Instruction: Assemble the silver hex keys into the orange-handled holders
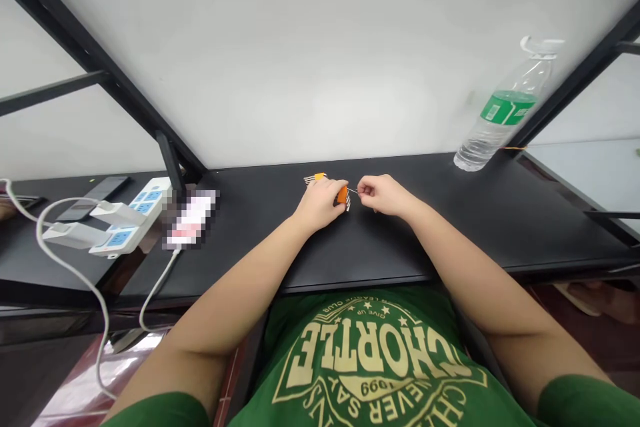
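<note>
My left hand (320, 204) is closed around an orange holder (343, 195) with several thin metal rods sticking out at both ends, which looks like a hex key set. The palm and fingers cover its middle. Just to the right, my right hand (384, 194) pinches a thin metal rod (353, 190), likely a hex key, between thumb and fingertips. The rod points left toward the orange holder; whether it touches the holder I cannot tell. Both hands are low over the middle of the black tabletop (360, 257).
A clear plastic bottle (509, 107) with a green label stands at the back right. On the left lie a blurred-out phone (193, 220) with a white charging cable (159, 285), a white power strip (153, 203) with plugs, and a dark phone (95, 198). Black frame posts (117, 90) flank the desk.
</note>
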Demonstrator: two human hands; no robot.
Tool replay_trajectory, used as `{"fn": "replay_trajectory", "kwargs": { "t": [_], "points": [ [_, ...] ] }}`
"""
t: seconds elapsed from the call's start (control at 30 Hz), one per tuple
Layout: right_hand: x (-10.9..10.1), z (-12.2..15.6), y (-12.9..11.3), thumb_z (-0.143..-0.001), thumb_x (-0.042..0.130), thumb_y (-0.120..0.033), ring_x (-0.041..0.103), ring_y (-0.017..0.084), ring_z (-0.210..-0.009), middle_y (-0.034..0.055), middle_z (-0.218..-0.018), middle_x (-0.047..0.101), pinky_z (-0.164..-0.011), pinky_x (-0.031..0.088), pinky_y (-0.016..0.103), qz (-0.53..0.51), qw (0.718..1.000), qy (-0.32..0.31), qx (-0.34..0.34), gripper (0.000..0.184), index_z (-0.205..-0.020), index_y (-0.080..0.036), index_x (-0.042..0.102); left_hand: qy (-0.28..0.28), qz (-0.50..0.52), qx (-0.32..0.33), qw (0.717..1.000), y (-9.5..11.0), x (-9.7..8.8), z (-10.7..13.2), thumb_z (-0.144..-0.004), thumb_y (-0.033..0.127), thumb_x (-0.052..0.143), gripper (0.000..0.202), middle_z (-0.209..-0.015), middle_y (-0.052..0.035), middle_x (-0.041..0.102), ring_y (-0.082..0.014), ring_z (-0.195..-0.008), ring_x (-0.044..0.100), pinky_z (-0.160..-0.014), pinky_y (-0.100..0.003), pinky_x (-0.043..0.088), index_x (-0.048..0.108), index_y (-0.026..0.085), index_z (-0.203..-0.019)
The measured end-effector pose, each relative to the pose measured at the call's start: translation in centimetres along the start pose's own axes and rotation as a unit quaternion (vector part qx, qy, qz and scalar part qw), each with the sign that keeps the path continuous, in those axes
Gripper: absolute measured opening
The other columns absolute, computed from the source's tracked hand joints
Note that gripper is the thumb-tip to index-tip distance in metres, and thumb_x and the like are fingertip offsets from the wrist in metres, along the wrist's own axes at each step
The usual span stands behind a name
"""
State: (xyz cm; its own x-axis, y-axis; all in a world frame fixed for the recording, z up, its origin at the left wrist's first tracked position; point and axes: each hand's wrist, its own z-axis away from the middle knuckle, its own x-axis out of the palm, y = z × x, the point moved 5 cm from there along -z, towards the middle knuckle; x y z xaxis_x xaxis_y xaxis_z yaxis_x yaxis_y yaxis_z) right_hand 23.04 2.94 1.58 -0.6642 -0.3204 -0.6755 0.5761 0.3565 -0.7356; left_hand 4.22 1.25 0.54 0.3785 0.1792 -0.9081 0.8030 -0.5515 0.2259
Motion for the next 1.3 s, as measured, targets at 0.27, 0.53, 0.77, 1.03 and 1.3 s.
{"fn": "replay_trajectory", "kwargs": {
  "t": [0.27,0.53,0.77,1.03,1.3],
  "points": [
    [-0.1,0.1,0.1,-0.081,0.064,-0.015,0.061,0.010,-0.048,-0.0035,-0.077,0.069,-0.051,0.050,0.024,-0.046,0.999,0.007,0.006,0.009,-0.085,-0.021,0.067,0.002,-0.007,-0.006,1.000,-0.1,-0.1,0.1,-0.087,0.020,0.072,0.052,-0.130,-0.0092,0.076,-0.0318,-0.122,0.068,-0.110,-0.049,0.050,0.066,0.022,-0.139],
    [-0.1,-0.2,1.2,-0.081,0.067,-0.014,0.059,0.011,-0.047,-0.0036,-0.062,0.061,-0.046,0.051,0.022,-0.157,0.987,0.007,0.041,0.006,-0.083,-0.020,0.068,-0.011,-0.031,0.006,0.999,0.3,-0.2,0.0,-0.088,0.021,0.072,0.051,-0.127,-0.0102,0.077,-0.0332,-0.122,0.068,-0.110,-0.051,0.048,0.066,0.021,-0.139],
    [0.3,-0.2,0.8,-0.082,0.068,-0.013,0.062,0.011,-0.050,-0.0031,-0.066,0.064,-0.047,0.054,0.022,-0.161,0.987,0.001,0.028,0.008,-0.083,-0.021,0.067,-0.009,-0.019,0.003,1.000,0.4,-0.2,0.0,-0.087,0.021,0.072,0.052,-0.126,-0.0110,0.077,-0.0330,-0.119,0.069,-0.108,-0.051,0.050,0.067,0.021,-0.139],
    [-0.1,-0.1,0.6,-0.081,0.066,-0.011,0.061,0.010,-0.048,-0.0037,-0.064,0.062,-0.045,0.052,0.021,-0.160,0.986,0.009,0.039,0.010,-0.083,-0.020,0.066,0.003,0.016,0.003,1.000,0.3,0.3,0.0,-0.086,0.022,0.074,0.055,-0.129,-0.0098,0.077,-0.0322,-0.119,0.069,-0.108,-0.050,0.052,0.067,0.021,-0.140],
    [-0.2,0.0,0.8,-0.085,0.070,-0.014,0.061,0.010,-0.048,-0.0042,-0.064,0.062,-0.046,0.052,0.021,-0.160,0.986,0.008,0.043,0.007,-0.085,-0.020,0.068,0.007,0.035,-0.011,0.999,-0.4,0.2,-0.1,-0.085,0.022,0.074,0.055,-0.132,-0.0085,0.076,-0.0300,-0.120,0.070,-0.111,-0.046,0.052,0.068,0.023,-0.140]
  ]
}}
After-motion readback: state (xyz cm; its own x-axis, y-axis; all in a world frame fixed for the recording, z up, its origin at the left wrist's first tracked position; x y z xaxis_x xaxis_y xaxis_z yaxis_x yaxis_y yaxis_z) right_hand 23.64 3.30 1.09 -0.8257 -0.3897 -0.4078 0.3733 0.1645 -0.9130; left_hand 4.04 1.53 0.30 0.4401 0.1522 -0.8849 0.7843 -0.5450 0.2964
